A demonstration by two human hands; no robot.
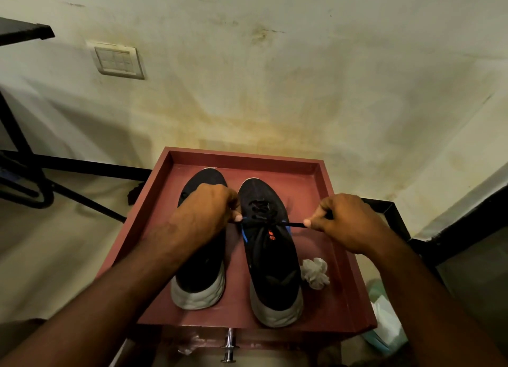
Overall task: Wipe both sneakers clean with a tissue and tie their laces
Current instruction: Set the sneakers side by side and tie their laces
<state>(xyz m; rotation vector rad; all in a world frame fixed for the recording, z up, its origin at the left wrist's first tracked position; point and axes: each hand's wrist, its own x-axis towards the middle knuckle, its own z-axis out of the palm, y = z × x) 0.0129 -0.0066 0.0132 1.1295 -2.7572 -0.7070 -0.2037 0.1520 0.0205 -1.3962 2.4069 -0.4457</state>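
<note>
Two dark sneakers stand side by side in a reddish-brown tray (pixel 308 166), toes pointing to the far wall and grey heels toward the person, so each shoe's long axis runs near to far. The lace (pixel 295 224) being worked belongs to the right sneaker (pixel 270 254), and it is stretched taut left to right, straight across that axis, just over the tongue.

The left hand (pixel 209 210) sits to the left of the right sneaker's lacing, above the left sneaker (pixel 198 267), and hides that shoe's own laces; its fingers are curled in, pinching the left end of the lace. The right hand (pixel 346 218) is out to the right of the shoe, over the bare tray floor, thumb and forefinger pinched on the right end. Both hands lie about level with the knot point, one on each side; the left is closer to the shoe, the right drawn farther out.

Judging by the straight pull, a first knot is being cinched down, and the next move probably needs both ends brought back toward the middle to form loops.

Inside the tray, besides the pair, a crumpled white tissue (pixel 314 273) lies near the right wall, just beside the right sneaker's heel half and not clearly touching it. Whether the left sneaker is already tied cannot be told.
</note>
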